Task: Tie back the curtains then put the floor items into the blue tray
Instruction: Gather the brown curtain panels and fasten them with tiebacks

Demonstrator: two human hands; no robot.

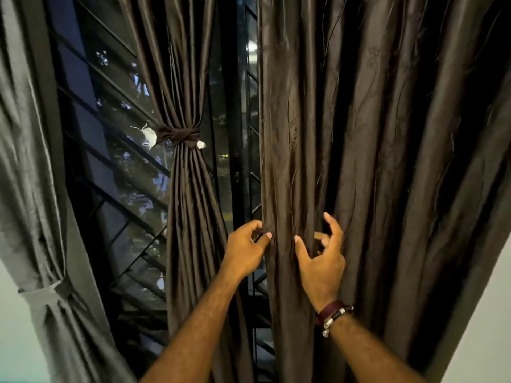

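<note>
Left hand (244,248) pinches loose curtain (359,147) edge | right hand (322,261) fingertips hidden in folds

This looks like a room in a home, at a tall window (124,128) seen after dark. Long, glossy dark brown curtains (373,161) hang in full folds over the glass, one of them gathered by a knotted fabric tie-back (178,135), and a grey curtain (30,175) is tied back at the left edge. Black metal grille bars (116,172) cross the window, with tree foliage and lights outside, and plain pale walls (486,327) stand beside the drapes.
</note>
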